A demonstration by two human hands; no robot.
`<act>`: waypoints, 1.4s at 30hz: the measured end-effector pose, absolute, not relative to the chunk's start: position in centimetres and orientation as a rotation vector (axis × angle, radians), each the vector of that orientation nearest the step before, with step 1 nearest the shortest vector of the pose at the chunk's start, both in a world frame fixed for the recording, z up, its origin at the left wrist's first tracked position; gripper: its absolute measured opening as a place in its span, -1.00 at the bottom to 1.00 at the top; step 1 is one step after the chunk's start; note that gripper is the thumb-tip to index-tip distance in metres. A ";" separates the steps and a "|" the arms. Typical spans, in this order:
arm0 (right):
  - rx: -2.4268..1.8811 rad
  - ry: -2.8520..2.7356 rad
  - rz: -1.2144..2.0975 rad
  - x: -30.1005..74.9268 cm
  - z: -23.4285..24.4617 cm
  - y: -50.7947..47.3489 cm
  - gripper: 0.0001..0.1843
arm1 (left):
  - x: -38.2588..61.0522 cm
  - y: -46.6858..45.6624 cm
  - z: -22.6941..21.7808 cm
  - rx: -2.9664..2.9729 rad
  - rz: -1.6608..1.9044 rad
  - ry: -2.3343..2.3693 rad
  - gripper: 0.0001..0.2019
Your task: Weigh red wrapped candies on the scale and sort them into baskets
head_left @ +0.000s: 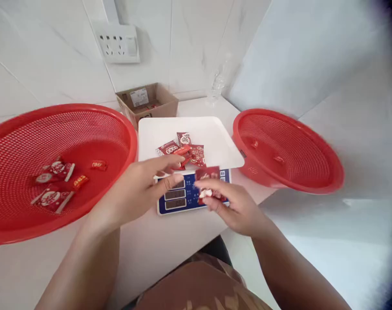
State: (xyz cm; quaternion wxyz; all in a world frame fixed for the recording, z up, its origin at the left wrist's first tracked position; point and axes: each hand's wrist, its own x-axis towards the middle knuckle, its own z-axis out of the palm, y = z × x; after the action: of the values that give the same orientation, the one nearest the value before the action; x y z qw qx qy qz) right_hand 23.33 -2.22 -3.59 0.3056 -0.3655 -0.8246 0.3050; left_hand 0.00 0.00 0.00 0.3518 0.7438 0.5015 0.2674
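On the white tray (215, 137) of a kitchen-type scale lie several small red packets (197, 154), partly overlapping. My left hand (141, 185) is over the near edge of the tray, thumb and fingers apart, fingertips close to a shiny red packet (183, 150); whether they touch it I cannot tell. In my right hand (234, 206), dark red packets (209, 173) with white print are pinched between thumb and fingers, slightly blurred, in front of the scale's blue display panel (175, 206). How many it grips is unclear.
At the left stands a large red mesh basket (131, 129) with several red packets inside. A second red basket (336, 172), holding small red packets, stands at the right. Behind the tray are a cardboard box (166, 99) and a clear plastic bottle (217, 84). A socket (118, 45) is on the wall.
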 end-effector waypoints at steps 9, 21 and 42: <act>-0.674 -2.331 0.879 21.1 -3.8 -2.3 -0.73 | 0.5 0.0 0.4 1.859 0.394 0.916 -0.73; -1.113 -1.364 0.906 25.8 -3.7 0.2 -0.76 | 0.6 0.5 -0.8 1.616 0.723 1.156 -0.66; -2.375 -1.925 0.051 35.2 -5.1 -1.2 -0.49 | -1.1 1.3 -2.6 1.827 0.636 1.433 -0.57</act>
State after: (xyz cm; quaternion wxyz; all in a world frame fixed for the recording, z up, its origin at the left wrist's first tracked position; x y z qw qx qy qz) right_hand 35.19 -1.15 -5.05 0.0418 -0.7761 -0.6291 0.0166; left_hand -1.07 1.31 -2.59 0.3590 0.7082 0.5556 0.2468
